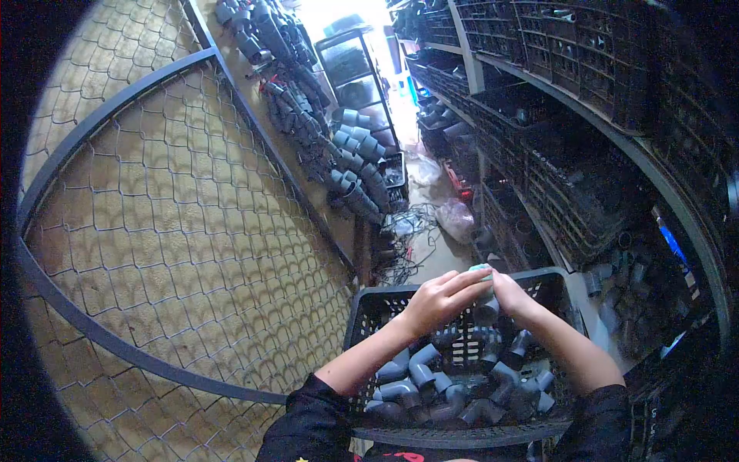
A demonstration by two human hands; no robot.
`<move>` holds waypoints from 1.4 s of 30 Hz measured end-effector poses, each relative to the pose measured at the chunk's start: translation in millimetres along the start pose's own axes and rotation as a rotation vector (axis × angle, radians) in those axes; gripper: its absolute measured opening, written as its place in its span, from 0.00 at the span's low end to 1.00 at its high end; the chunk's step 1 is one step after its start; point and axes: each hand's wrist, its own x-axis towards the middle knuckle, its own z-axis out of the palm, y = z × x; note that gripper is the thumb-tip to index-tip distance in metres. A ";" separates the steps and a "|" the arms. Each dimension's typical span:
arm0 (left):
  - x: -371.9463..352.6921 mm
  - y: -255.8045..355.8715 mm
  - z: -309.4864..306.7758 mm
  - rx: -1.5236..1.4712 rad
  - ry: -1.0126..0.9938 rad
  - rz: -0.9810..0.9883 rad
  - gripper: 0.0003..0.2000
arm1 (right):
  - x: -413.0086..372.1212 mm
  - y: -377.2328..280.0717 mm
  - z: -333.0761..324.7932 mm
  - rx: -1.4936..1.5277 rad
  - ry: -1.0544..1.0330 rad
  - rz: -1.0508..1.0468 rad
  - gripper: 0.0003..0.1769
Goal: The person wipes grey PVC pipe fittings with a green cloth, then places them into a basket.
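My left hand (441, 301) and my right hand (514, 296) meet over the far side of a black plastic crate (462, 439). Both are closed, the left fingers lying across toward the right hand. A small pale-green patch (481, 269) shows at the fingertips. Directly below the hands, in the gap between them, is a grey pipe fitting (486, 309); I cannot tell whether they grip it. Inside the crate lie several grey elbow fittings (422, 364), mostly toward the near side, with the slotted floor showing farther back.
A wire-mesh panel with a curved frame (115, 112) stands on the left. Stacked grey fittings (358, 146) line the aisle behind it. Black crates on shelves (539, 165) run along the right. Plastic bags (456, 219) and tangled wire (412, 239) lie beyond the crate.
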 end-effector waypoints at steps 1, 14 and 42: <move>1.0 1.2 -1.0 0.005 -0.005 -0.006 0.17 | 0.8 0.5 1.3 -0.042 0.005 -0.064 0.31; 4.2 4.1 -6.5 -0.362 0.024 -0.230 0.16 | -6.3 -28.1 -4.3 0.270 0.166 0.024 0.26; -4.6 9.1 9.5 -0.249 0.036 -0.225 0.16 | -9.4 -39.1 -16.4 0.165 0.098 0.129 0.26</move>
